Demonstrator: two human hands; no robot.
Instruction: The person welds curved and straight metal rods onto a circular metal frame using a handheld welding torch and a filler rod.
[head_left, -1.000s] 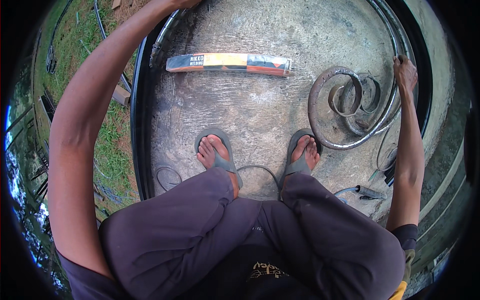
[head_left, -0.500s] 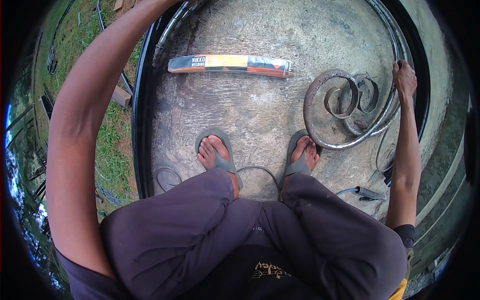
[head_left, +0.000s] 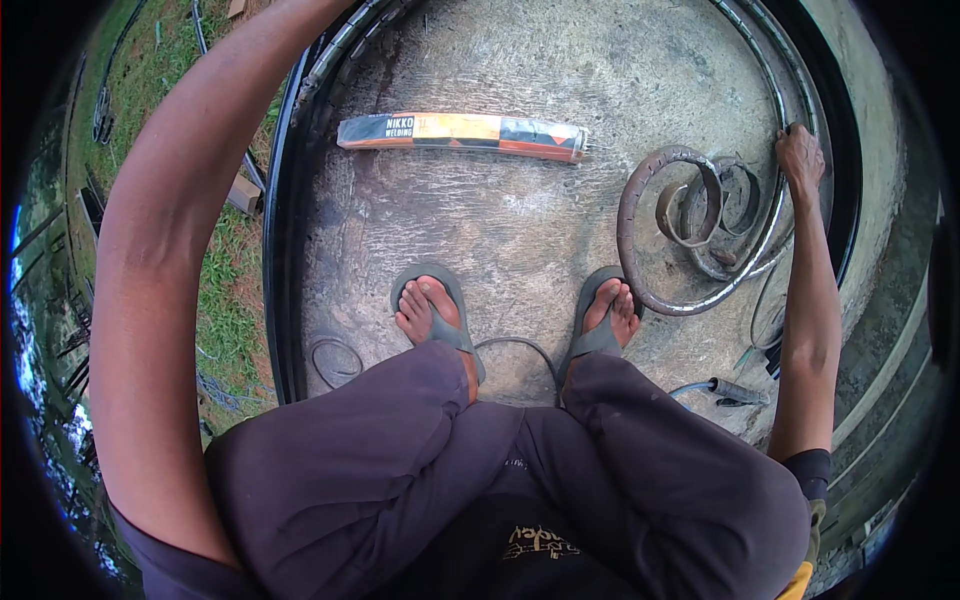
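My right hand (head_left: 801, 157) is closed around a bent steel bar (head_left: 770, 70) that arcs along the right side and curls into a scroll at its lower end (head_left: 628, 215). Next to the grip, a second curved bar runs close along the outer side. Flat curled strips (head_left: 668, 215) show inside and behind the scroll. My left arm (head_left: 150, 230) stretches up to the top edge, with its hand out of the picture. Near that arm, a curved metal bar (head_left: 325, 65) continues at the upper left; its join to the other bar is out of sight.
A plastic-wrapped pack of welding rods (head_left: 460, 137) lies on the concrete slab (head_left: 500, 220). Black curved frame sides (head_left: 285, 250) border both edges. A welding electrode holder (head_left: 738, 391) with its cable rests by my right knee. Grass (head_left: 225, 300) lies left; my sandalled feet are on the slab.
The scroll end has shifted slightly right and down. My right hand has moved a little left and down with the bar, which now sits farther from the outer one at the top.
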